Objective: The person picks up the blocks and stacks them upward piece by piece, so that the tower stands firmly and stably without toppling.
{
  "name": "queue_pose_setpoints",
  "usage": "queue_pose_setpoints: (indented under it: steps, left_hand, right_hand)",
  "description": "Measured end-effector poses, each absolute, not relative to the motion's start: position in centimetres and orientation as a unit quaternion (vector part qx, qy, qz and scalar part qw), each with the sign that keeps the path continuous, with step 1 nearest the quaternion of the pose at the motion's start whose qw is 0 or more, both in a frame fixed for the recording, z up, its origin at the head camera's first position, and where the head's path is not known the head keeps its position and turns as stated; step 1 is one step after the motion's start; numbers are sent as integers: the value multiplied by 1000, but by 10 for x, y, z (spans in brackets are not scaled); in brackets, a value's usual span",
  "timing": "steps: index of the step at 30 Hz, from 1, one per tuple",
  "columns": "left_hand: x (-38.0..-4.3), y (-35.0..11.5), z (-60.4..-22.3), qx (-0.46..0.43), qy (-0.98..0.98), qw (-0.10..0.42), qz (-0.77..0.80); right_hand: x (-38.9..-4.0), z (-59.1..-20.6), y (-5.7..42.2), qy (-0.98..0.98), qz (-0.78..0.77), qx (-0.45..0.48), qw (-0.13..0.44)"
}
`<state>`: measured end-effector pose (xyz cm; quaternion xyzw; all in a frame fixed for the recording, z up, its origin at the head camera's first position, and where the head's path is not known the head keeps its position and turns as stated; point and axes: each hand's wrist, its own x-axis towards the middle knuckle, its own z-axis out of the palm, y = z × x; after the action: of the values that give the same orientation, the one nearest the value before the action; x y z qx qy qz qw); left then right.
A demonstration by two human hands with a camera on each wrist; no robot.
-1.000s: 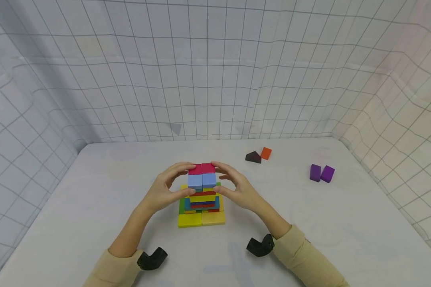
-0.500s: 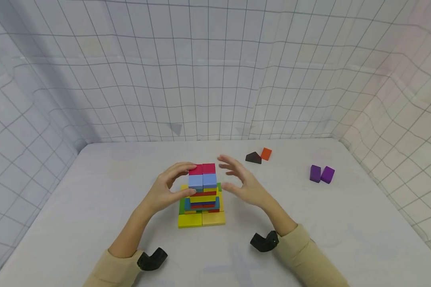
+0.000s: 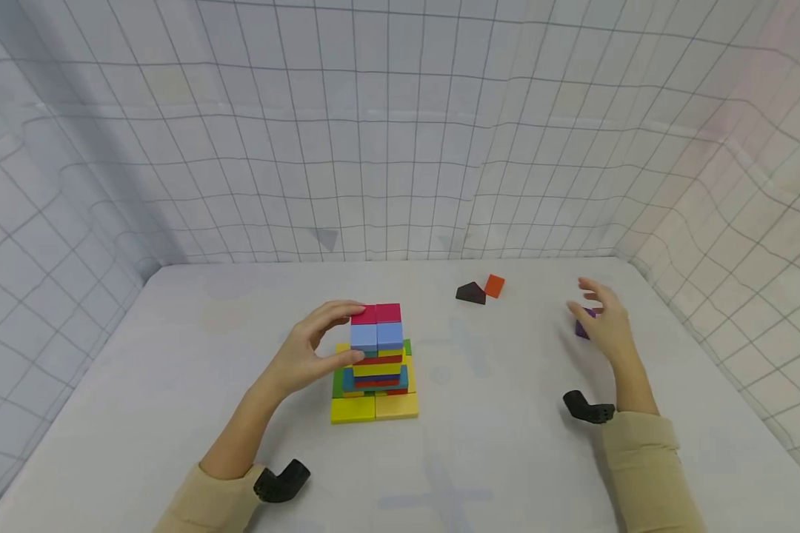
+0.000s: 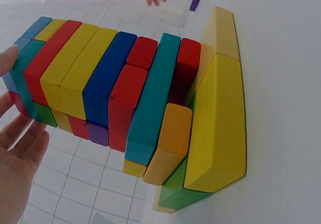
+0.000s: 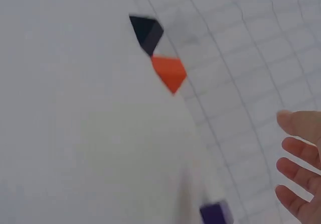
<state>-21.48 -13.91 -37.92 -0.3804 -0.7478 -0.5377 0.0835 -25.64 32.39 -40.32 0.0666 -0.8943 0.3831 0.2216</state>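
A tower of coloured wooden blocks (image 3: 376, 369) stands on a base of yellow and green blocks (image 3: 353, 409). Its top shows two light blue blocks in front of two red ones. My left hand (image 3: 296, 359) holds the tower's upper left side, thumb at the front and fingertips at the red block behind. In the left wrist view, the layers of red, yellow, blue and teal blocks (image 4: 115, 98) appear sideways. Far to the right, my right hand (image 3: 607, 322) hovers with parted fingers over a purple block (image 3: 581, 330), covering the second purple one. Nothing is between its fingers.
A dark, slant-sided block (image 3: 470, 293) and an orange block (image 3: 495, 286) lie together near the table's back edge. White gridded cloth (image 3: 400, 148) rises behind and at both sides of the white table (image 3: 507, 444).
My right hand has let go of the tower's right side and moved far right to the purple blocks. The left hand keeps its hold on the tower, which stands as before.
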Motion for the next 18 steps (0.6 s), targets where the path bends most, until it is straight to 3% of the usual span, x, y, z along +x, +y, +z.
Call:
queue_pose_setpoints:
  steps: [7, 18]
  left_hand:
    - [-215, -139, -378, -379, -751, 80, -535]
    - [-214, -140, -377, -374, -754, 76, -535]
  right_hand:
    - [-243, -431, 380, -931, 326, -46, 155]
    - [-245, -445, 387, -941, 292, -46, 163]
